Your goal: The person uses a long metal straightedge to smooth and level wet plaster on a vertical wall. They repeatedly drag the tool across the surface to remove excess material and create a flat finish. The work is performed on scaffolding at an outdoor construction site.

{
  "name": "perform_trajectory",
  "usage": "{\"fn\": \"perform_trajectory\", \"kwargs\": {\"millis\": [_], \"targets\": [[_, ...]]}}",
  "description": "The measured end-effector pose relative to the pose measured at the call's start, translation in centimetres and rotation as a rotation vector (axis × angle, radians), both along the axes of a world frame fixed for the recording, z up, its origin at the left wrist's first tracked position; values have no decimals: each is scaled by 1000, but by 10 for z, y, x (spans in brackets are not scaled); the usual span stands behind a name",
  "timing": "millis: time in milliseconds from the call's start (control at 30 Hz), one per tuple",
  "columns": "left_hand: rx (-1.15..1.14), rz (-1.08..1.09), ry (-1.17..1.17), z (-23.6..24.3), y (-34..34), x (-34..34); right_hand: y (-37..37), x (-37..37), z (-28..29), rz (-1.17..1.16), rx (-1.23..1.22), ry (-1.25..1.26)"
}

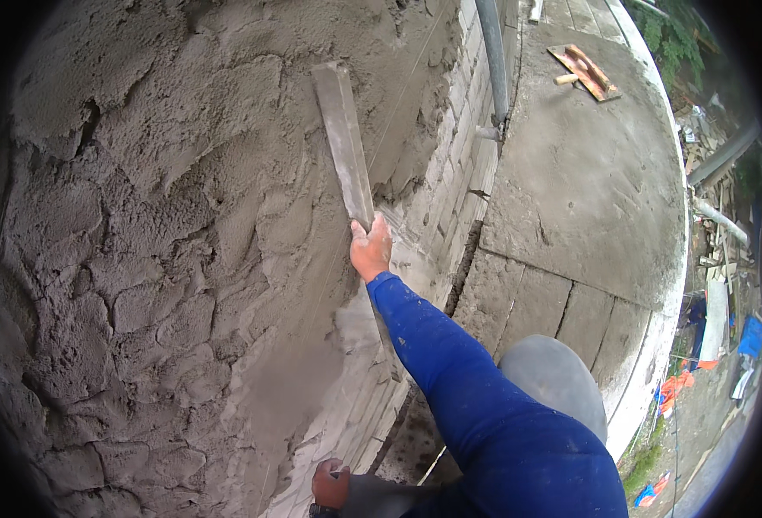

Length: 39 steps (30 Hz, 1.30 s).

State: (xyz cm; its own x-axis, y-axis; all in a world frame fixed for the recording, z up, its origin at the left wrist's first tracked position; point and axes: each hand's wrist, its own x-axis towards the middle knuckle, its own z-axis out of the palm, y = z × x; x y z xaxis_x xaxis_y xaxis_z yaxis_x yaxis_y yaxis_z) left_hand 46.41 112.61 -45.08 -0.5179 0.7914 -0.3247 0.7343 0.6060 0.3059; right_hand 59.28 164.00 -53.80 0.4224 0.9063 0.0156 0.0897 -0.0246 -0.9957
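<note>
My right hand (371, 246), in a blue sleeve, grips a long grey straightedge (340, 129) lying along the wall, its lower part partly behind my arm. The wall (148, 224) is coated in rough, wet grey mortar, smoother near the straightedge, with bare blocks (463, 129) showing along its right edge. My left hand (331, 485), with a dark band at the wrist, is low by the wall with curled fingers; whatever it holds is hidden.
A plastering float (584, 73) lies on the concrete ledge (588, 190) to the right. A metal pole (493, 56) stands along the wall's edge. My grey-clad knee (554, 371) is on the ledge. Beyond its white edge, far below, are poles, boards, debris and a blue sheet (750, 337).
</note>
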Motion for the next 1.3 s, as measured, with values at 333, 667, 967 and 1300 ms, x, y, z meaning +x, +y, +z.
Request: {"fn": "perform_trajectory", "kwargs": {"millis": [333,667,967,1300], "targets": [[-8,-43,7,-6,-4,-2,-48,-19,-10,25,-104,36],[-7,-29,-19,-4,-9,-8,-15,-7,-34,-9,-116,-78],[1,41,32,16,9,9,-46,10,-62,-25,-44,124],[-40,61,-5,19,8,13,8,21,-8,18,144,107]]}}
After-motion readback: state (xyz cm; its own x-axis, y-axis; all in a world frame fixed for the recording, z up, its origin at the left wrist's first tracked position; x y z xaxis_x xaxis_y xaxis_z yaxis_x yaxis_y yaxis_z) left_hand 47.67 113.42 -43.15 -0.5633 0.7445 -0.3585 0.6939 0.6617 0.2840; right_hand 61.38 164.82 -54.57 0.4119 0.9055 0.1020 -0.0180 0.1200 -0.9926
